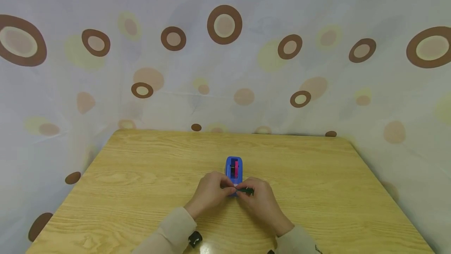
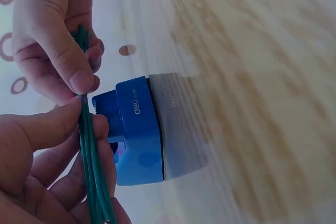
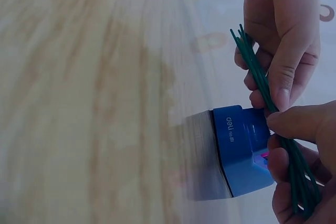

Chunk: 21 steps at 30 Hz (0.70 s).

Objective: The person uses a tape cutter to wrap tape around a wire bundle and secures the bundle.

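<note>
A bundle of thin green wire-like strands [image 2: 93, 166] is pinched between both hands, which meet near its middle. My left hand [image 1: 210, 188] grips one side of the bundle, thumb and fingertips pressed together. On the other side my right hand [image 1: 261, 199] pinches it, fingertips almost touching the left ones. The strands' loose ends [image 3: 242, 41] stick out past the left hand in the right wrist view. Just beyond the fingers, a blue tape dispenser [image 1: 240, 172] marked "deli" stands on the table, a pink roll core in its top slot. The hands cover its near end in the head view.
The wooden table [image 1: 162, 156] stretches to both sides of the dispenser. Behind it and along its sides hangs a pale curtain [image 1: 260, 117] with brown ring patterns. Beige sleeves [image 1: 172, 230] with dark straps near the wrists lie over the table's near part.
</note>
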Tool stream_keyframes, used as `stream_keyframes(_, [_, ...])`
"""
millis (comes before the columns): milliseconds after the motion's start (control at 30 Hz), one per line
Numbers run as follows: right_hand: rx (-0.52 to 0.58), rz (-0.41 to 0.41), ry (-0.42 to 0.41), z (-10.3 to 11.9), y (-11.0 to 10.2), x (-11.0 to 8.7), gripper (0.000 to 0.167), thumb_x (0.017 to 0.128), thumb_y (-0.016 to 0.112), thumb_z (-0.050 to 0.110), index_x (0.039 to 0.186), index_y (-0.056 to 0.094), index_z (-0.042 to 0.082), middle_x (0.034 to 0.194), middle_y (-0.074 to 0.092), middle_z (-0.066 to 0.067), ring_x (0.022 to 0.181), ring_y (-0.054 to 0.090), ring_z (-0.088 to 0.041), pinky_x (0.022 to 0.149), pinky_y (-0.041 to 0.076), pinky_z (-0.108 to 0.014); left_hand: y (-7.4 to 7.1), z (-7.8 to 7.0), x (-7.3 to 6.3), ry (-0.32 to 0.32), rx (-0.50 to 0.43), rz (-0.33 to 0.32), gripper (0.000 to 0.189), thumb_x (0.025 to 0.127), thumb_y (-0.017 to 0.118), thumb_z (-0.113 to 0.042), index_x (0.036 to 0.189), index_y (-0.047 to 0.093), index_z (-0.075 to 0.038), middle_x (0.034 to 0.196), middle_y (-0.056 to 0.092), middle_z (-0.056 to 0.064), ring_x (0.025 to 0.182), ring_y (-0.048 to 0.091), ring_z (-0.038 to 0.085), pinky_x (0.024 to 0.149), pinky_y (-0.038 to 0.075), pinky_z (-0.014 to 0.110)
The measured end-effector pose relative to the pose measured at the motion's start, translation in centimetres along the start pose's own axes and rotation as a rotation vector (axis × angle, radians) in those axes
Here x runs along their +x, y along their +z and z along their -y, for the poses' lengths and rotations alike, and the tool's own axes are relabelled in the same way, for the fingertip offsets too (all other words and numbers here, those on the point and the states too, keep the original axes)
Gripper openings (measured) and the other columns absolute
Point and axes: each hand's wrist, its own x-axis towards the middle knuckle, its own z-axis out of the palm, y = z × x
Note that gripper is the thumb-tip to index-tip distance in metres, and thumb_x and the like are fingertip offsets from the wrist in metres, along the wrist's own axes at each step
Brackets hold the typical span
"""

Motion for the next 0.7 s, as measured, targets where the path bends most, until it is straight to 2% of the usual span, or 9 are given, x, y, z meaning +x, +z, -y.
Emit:
stream_keyframes(300, [-0.016, 0.029, 0.035, 0.1, -0.3, 0.1, 0.017, 0.079, 0.08, -0.002, 0.088, 0.078, 0.013, 0.086, 0.071, 0.009, 0.08, 0.064, -0.007, 0.071, 0.054, -0.026, -0.4, 0.4, -0.1, -0.01, -0.023, 0.012, 0.006, 0.09, 0.074, -0.021, 0.087, 0.078, -0.018, 0.086, 0.07, -0.013, 0.084, 0.064, 0.007, 0.076, 0.053, 0.034])
stream_keyframes(533, [-0.022, 0.041, 0.047, 0.0, -0.5, 0.2, 0.016, 0.08, 0.08, 0.0, 0.087, 0.077, 0.014, 0.084, 0.069, 0.011, 0.078, 0.063, -0.006, 0.07, 0.053, -0.027, -1.2, 0.5, 0.3, -0.012, 0.0, -0.011, 0.009, 0.093, 0.071, -0.02, 0.093, 0.078, -0.014, 0.086, 0.07, -0.009, 0.08, 0.064, 0.007, 0.073, 0.053, 0.032])
stream_keyframes(700, [-0.018, 0.051, 0.055, 0.0, -0.5, 0.2, 0.015, 0.081, 0.08, 0.0, 0.088, 0.078, 0.013, 0.085, 0.07, 0.01, 0.078, 0.063, -0.007, 0.07, 0.053, -0.027, -1.5, 0.5, 0.4, -0.008, 0.01, -0.002, 0.012, 0.093, 0.07, -0.019, 0.098, 0.078, -0.011, 0.089, 0.072, -0.007, 0.083, 0.066, 0.009, 0.074, 0.054, 0.032])
